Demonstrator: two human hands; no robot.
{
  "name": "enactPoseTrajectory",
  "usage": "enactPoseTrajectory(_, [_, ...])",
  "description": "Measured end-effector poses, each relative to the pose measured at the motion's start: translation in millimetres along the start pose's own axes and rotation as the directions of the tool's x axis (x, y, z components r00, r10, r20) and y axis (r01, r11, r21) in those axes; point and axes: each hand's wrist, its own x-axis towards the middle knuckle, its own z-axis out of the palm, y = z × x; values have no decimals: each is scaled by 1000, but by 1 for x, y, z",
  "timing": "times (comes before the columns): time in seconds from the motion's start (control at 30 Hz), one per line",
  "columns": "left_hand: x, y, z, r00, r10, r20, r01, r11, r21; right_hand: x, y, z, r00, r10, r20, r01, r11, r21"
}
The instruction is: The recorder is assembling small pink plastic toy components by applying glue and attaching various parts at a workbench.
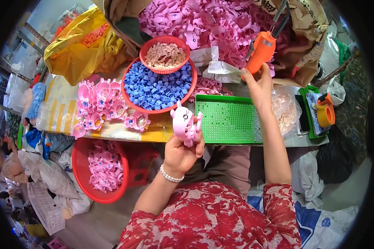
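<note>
My left hand (183, 155) is closed round a pink plastic toy part (183, 120) with an animal face, a printed eye and small ears. It is held up just in front of the table edge. My right hand (259, 83) reaches forward and grips the lower end of an orange electric screwdriver (262, 50), which hangs from above on a black coiled cord. The screwdriver's tip is hidden. Under the right forearm lies a green perforated tray (224, 120) with small metal pieces at its right end.
A red basket of blue parts (153, 89) carries a smaller basket of cream pieces (166, 56). Pink assemblies (99, 103) stand left of them. Behind is a big sack of pink parts (212, 25). Below the table's left side sits a red basin (77, 166). An orange tape roll (326, 114) lies right.
</note>
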Motion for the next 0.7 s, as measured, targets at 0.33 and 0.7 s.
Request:
enactPoseTrajectory(0.33, [10, -12, -3, 998, -57, 40, 56, 998, 28, -108, -38, 6, 844, 156, 512, -368, 864, 344])
enactPoseTrajectory(0.7, [6, -22, -5, 996, -53, -66, 63, 986, 152, -111, -52, 1, 869, -82, 488, -55, 964, 262])
